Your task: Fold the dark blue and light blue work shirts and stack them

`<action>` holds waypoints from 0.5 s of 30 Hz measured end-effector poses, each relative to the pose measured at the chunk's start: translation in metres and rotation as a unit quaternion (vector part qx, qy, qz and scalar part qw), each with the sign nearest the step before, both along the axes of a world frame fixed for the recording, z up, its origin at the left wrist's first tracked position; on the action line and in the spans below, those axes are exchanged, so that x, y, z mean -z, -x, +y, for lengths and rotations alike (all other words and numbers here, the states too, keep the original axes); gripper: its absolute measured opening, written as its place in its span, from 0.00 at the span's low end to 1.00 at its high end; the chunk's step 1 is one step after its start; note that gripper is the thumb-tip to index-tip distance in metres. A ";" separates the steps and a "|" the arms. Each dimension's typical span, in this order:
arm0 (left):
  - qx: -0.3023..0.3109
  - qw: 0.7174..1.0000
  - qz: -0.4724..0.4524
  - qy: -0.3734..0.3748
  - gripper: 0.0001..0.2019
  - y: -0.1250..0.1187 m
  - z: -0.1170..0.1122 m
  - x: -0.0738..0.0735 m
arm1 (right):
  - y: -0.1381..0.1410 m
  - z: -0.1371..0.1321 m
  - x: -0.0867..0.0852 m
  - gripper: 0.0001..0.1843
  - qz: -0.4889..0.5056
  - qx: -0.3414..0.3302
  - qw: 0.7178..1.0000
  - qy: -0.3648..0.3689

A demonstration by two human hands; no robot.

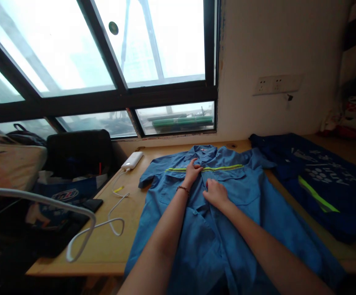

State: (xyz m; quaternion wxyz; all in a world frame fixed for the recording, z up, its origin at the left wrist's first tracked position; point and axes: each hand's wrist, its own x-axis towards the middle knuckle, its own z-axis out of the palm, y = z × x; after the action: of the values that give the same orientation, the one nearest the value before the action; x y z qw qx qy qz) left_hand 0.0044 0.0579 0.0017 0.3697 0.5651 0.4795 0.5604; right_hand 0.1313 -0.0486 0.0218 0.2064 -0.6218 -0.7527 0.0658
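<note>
A light blue short-sleeved work shirt (pixel 242 196) with a yellow-green reflective stripe lies front up on the wooden table (pixel 128 213). My left hand (pixel 192 171), a bead bracelet on its wrist, pinches the shirt's front placket just below the collar. My right hand (pixel 215 192) presses on the placket a little lower, fingers curled on the cloth. Both forearms reach over the shirt's lower half.
A dark blue garment (pixel 322 180) with a reflective stripe and white print lies to the right. A white power bank (pixel 132 159) and its looping white cable (pixel 116 213) sit left of the shirt. A black bag (pixel 79 151) and clutter stand beyond the table's left edge, under the window.
</note>
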 end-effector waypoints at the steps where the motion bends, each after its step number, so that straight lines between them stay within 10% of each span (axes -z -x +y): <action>1: 0.003 1.000 0.010 -0.003 0.25 0.000 0.002 -0.001 | -0.002 -0.006 0.001 0.11 0.003 0.000 1.000 0.001; 8: 0.025 0.998 0.062 -0.014 0.24 -0.007 -0.007 -0.006 | -0.023 -0.001 0.002 0.09 0.199 -0.025 0.975 0.095; 15: -0.005 0.942 0.314 -0.119 0.20 -0.005 -0.075 -0.013 | -0.029 0.011 -0.004 0.12 0.342 -0.040 0.910 0.231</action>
State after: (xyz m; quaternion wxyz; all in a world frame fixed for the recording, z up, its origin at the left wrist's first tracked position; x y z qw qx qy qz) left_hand 0.0095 -0.0169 0.0149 0.1280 0.7496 0.5039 0.4096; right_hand 0.1601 -0.0375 0.0256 0.2984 -0.5609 -0.6240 0.4548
